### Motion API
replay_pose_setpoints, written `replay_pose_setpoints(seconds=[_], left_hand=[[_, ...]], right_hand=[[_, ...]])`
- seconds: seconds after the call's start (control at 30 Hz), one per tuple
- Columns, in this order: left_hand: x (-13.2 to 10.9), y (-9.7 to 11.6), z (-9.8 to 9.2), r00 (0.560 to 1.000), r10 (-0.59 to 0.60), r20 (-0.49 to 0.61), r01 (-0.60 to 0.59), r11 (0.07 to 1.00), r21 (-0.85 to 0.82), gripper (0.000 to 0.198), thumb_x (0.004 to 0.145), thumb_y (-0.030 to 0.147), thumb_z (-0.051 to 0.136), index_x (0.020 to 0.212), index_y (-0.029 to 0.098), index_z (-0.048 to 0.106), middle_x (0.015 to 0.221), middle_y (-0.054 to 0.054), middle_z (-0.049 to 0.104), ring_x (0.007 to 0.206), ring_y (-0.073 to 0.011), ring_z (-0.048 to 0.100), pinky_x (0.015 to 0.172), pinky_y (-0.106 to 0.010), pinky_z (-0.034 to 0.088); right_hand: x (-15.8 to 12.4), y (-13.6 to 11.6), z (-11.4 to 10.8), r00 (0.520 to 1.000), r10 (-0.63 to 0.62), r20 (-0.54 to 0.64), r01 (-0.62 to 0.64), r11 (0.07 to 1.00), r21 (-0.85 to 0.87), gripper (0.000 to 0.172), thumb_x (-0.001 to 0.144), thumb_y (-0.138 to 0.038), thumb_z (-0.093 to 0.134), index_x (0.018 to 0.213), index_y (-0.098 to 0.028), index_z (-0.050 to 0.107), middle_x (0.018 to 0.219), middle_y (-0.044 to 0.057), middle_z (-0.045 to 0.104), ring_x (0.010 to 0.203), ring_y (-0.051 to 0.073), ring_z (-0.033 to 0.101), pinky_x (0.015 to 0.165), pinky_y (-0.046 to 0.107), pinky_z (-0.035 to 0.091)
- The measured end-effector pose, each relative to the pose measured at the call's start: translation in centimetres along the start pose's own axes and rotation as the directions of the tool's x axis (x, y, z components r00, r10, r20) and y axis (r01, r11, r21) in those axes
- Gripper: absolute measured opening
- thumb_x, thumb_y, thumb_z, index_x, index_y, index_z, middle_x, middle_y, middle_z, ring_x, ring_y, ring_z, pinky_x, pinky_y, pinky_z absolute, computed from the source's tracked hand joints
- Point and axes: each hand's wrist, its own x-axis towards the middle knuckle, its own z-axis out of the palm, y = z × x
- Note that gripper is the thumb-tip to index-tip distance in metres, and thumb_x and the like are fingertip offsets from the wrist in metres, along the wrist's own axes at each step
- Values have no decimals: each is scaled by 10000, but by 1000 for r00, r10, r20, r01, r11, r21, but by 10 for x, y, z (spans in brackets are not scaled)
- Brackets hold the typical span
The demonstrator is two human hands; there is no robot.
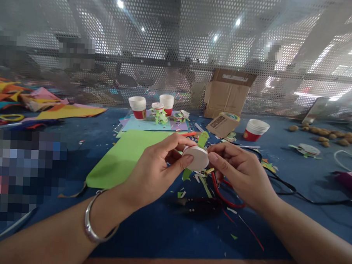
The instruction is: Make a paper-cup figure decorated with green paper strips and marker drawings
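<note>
A small paper turtle (200, 159) with a round white cup-bottom body and a green paper head is held up above the table. My left hand (157, 166) grips its left side, thumb on the white disc and fingers behind. At the right edge, my right hand (244, 170) is closed, thumb and fingertips pinching the turtle's rim; what lies between those fingertips is partly hidden. A green paper leg hangs below the disc. Under the hands lies a pair of red-handled scissors (229, 204) among green and white paper scraps (204, 185). Green paper (116, 160) lies by my left hand.
White-and-red paper cups (137, 109) and finished turtles (159, 113) stand at the back. Right of them are a cardboard box (227, 97), another cup stack (255, 131), another turtle (306, 150) and brown round objects (333, 135). Coloured paper (72, 111) lies left; a black cord (290, 189) crosses the right.
</note>
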Motion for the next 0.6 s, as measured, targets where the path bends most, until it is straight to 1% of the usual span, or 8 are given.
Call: replay_pose_setpoints(seconds=[0.07,0.13,0.23,0.33,0.5,0.6], left_hand=[[0,1,0,1000,-9,-4,9,1000,0,247,972,355,666,1176,216,653,1091,-45,745,885,-155,703,755,-268,557],[-1,1,0,1000,1,-7,-1,1000,5,238,969,348,670,1159,206,655,1100,-53,743,886,-155,705,752,-264,561],[-1,1,0,999,40,-13,-39,999,22,208,969,323,670,1136,198,662,1085,-50,739,897,-149,702,780,-257,561],[-1,0,0,998,60,-19,-60,997,40,191,974,312,660,1132,205,667,1082,-45,738,916,-151,699,802,-259,558],[-2,1,0,997,69,-23,-68,997,37,181,976,296,653,1136,212,653,1110,-48,734,914,-150,696,790,-262,558],[-4,4,2,997,44,-60,-44,999,-4,295,946,298,694,1208,211,589,1056,-50,736,910,-166,701,783,-278,561]], right_hand=[[0,0,1,1000,-9,-1,9,999,40,250,893,-424,760,973,-192,716,689,-25,668,526,86,550,472,197,412],[-1,2,1,1000,-16,-2,16,998,60,252,860,-399,800,982,-194,719,748,-9,706,585,101,599,509,200,448],[-3,3,1,1000,-19,3,19,998,54,244,862,-395,802,983,-199,721,795,10,733,686,133,665,592,217,513],[-4,3,0,999,-37,3,37,999,27,234,870,-395,794,983,-204,718,824,17,743,728,147,686,638,230,544],[-2,1,-1,998,-63,-3,63,997,-32,217,892,-395,770,984,-208,711,794,6,728,671,126,660,585,212,518],[-1,0,-1,998,-67,-6,67,997,-23,220,913,-419,741,979,-210,718,741,-9,702,565,99,597,508,208,465]])
